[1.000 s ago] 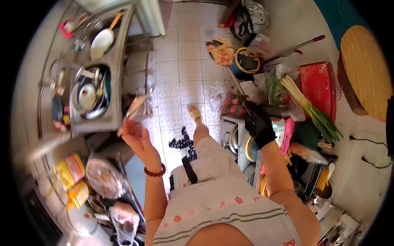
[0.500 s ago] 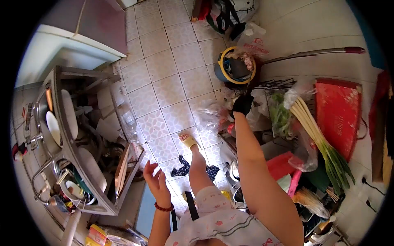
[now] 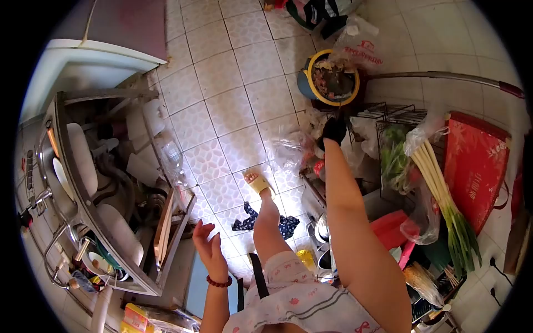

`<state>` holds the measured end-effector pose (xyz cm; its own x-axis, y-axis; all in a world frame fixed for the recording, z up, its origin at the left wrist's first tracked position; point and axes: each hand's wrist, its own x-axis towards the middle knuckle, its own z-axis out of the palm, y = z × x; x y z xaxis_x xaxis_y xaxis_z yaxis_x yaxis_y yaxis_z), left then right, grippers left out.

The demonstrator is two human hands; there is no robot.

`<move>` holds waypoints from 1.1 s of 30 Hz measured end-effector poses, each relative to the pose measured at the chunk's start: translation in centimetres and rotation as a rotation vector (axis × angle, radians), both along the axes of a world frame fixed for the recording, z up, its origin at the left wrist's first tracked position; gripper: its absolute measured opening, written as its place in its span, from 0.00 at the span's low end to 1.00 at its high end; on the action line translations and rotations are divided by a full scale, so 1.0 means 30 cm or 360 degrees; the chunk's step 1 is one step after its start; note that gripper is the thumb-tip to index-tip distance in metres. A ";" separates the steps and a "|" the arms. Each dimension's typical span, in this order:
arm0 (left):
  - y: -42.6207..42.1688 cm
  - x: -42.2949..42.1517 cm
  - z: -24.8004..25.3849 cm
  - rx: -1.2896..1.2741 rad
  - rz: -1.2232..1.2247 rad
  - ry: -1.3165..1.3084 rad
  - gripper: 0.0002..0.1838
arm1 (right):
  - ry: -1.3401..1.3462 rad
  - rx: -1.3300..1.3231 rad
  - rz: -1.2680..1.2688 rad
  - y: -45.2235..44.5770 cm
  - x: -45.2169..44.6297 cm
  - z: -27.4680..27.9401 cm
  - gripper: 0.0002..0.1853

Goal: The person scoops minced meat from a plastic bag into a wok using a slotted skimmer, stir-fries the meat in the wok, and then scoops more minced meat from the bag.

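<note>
My gloved right hand (image 3: 334,131) is just short of the yellow-rimmed bucket (image 3: 304,84) of scraps (image 3: 322,81) on the tiled floor (image 3: 227,83), its grip hidden so I cannot tell what it clasps, while my bare left hand (image 3: 210,250) hangs loose, fingers apart.

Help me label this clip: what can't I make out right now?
Anything inside the right hand: head view, hidden by its black glove.
Bottom of the bucket: head view, covered by scraps.
Lower end of the pole: head view, behind the bucket.
Yellow package: head view, cut off by the lower edge.
</note>
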<state>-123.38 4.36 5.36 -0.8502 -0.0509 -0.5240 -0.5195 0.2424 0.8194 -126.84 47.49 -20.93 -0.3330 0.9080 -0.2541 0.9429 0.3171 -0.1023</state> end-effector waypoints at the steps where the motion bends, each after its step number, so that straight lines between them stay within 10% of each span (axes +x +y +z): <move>1: 0.003 -0.003 0.002 0.0004 0.0016 0.0017 0.28 | 0.0351 -0.0055 -0.0305 -0.015 -0.016 0.011 0.23; 5: -0.027 0.001 0.091 0.0047 0.0045 0.0079 0.27 | 0.1938 -0.0705 -0.1209 -0.110 -0.022 0.117 0.21; 10: -0.113 0.037 0.277 0.0189 0.0237 0.0211 0.27 | 0.1899 -0.1937 -0.1478 -0.312 0.081 0.412 0.11; 14: -0.283 0.173 0.449 0.0232 0.0327 0.0374 0.26 | 0.2177 -0.2145 -0.1313 -0.679 0.180 0.635 0.06; 15: -0.340 0.227 0.495 0.0218 0.0360 0.0426 0.26 | 0.2235 -0.2669 -0.0571 -0.756 0.237 0.658 0.03; 19: -0.594 0.546 0.687 0.0160 0.0683 0.0575 0.25 | 0.1385 -0.2466 0.0637 -1.179 0.455 0.862 0.08; 29: -1.170 1.770 0.823 -0.0682 0.1772 0.0813 0.22 | 0.0040 -0.2931 0.1816 -2.174 1.350 1.526 0.09; 33: -1.346 2.099 0.836 -0.0989 0.2320 0.0830 0.22 | 0.0149 -0.2121 0.3150 -2.395 1.511 1.617 0.15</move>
